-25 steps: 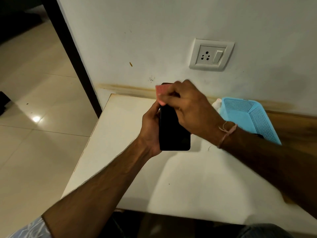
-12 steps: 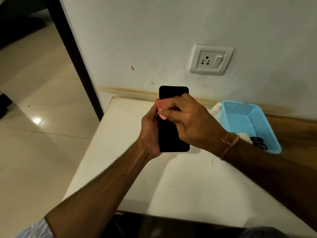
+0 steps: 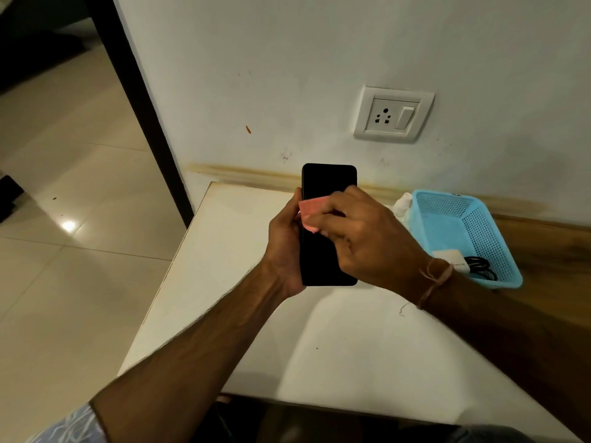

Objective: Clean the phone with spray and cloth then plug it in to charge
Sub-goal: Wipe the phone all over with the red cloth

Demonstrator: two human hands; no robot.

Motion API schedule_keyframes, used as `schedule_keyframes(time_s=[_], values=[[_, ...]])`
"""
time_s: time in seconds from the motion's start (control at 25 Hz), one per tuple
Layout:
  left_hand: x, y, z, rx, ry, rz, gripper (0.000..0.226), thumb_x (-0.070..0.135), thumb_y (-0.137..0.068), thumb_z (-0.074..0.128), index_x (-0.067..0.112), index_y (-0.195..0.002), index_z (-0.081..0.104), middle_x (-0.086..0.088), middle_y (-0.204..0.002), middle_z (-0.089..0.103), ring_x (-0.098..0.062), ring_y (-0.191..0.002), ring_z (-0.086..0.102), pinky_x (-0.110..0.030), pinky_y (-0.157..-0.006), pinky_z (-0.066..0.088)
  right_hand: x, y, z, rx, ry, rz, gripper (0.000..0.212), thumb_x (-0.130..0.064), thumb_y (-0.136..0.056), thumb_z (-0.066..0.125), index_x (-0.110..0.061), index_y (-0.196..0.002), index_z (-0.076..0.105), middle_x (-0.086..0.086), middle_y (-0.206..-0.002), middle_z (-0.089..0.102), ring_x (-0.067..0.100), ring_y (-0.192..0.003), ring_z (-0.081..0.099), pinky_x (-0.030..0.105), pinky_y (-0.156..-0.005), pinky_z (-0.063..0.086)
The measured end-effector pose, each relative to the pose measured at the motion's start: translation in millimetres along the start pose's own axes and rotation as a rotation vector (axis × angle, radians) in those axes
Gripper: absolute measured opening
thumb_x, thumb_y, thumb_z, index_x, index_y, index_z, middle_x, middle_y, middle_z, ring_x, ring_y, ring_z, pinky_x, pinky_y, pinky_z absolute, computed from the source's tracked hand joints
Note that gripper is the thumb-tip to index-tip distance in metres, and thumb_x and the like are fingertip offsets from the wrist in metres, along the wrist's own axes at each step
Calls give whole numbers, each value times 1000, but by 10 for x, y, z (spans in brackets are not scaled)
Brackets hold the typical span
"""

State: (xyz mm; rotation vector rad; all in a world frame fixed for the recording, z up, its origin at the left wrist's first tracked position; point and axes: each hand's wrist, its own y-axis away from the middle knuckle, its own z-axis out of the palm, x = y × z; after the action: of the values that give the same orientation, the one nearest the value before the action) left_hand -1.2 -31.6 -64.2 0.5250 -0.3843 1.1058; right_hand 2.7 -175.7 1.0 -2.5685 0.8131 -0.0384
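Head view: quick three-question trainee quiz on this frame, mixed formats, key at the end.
1. True or false: the phone lies flat on the table.
2. Which hand presses the pink cloth to the screen? A) left hand B) right hand
3. Fill in: the charger and its black cable sit inside the blue ____.

Key: 1 false, it is held upright above the table; 2 B; 3 basket.
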Motion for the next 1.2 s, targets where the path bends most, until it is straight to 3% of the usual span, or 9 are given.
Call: schedule_keyframes(time_s=[0.2, 0.44, 0.64, 0.72, 0.84, 0.92, 1.0, 1.12, 1.2], values=[[-16, -39, 103, -20, -2, 10, 56, 60, -97, 49, 12, -111, 74, -14, -107, 72, -34, -94, 68, -46, -85, 56, 177, -199, -122, 181, 97, 245, 26, 2, -85, 63, -3, -108, 72, 15, -100, 65, 34, -90, 55, 42, -77, 53], [26, -32, 26, -35, 35, -45, 61, 62, -95, 48, 11, -122, 69, -11, -104, 71, -28, -96, 71, -39, -85, 58, -43, 49, -3, -41, 20, -51, 28, 5, -80, 58, -4, -102, 73, 14, -97, 67, 32, -83, 55, 42, -72, 52], [-40, -68, 100, -51, -38, 0, 58, 62, -94, 50, 11, -110, 75, -17, -106, 72, -37, -93, 69, -52, -90, 54, 275, -280, -213, 142, 135, 222, 28, -3, -86, 55, -5, -107, 73, 15, -96, 64, 34, -91, 55, 40, -78, 50], [-14, -59, 66, -45, 16, -14, 54, 58, -94, 54, 12, -113, 73, -14, -107, 70, -34, -99, 66, -47, -92, 52, 151, -304, -99, 126, 100, 148, 25, 3, -84, 59, -4, -104, 73, 15, -99, 65, 35, -93, 56, 43, -80, 49], [30, -50, -10, -32, 22, -79, 61, 63, -92, 52, 12, -122, 69, -12, -120, 66, -29, -116, 61, -42, -103, 45, -73, -14, 88, -62, 27, -126, 26, 9, -81, 62, 1, -104, 72, 17, -104, 67, 37, -98, 59, 47, -82, 50], [22, -64, -12, -45, 13, -97, 64, 65, -92, 50, 10, -116, 73, -13, -112, 71, -29, -106, 67, -43, -98, 51, 23, 9, 2, -120, 46, -220, 29, 8, -83, 57, -1, -106, 72, 17, -103, 67, 32, -98, 57, 43, -82, 51], [5, -82, 33, -61, 24, -51, 60, 61, -94, 53, 8, -111, 75, -16, -104, 73, -33, -95, 70, -45, -90, 56, 244, -135, -122, -43, 88, -224, 30, 9, -80, 56, -2, -102, 73, 17, -99, 67, 33, -92, 56, 38, -79, 48], [-12, -86, 63, -79, -16, -40, 64, 61, -92, 56, 6, -119, 71, -22, -111, 70, -41, -96, 68, -56, -94, 52, 434, -346, -216, 74, 158, -120, 27, 4, -85, 57, -3, -106, 73, 15, -104, 68, 37, -94, 57, 35, -83, 44], [4, -73, 53, -70, 35, -50, 58, 59, -91, 59, 7, -113, 73, -18, -106, 72, -37, -94, 69, -51, -88, 55, 373, -291, -107, 91, 131, -144, 28, 2, -86, 52, -2, -104, 73, 16, -103, 68, 38, -93, 59, 41, -82, 47]])
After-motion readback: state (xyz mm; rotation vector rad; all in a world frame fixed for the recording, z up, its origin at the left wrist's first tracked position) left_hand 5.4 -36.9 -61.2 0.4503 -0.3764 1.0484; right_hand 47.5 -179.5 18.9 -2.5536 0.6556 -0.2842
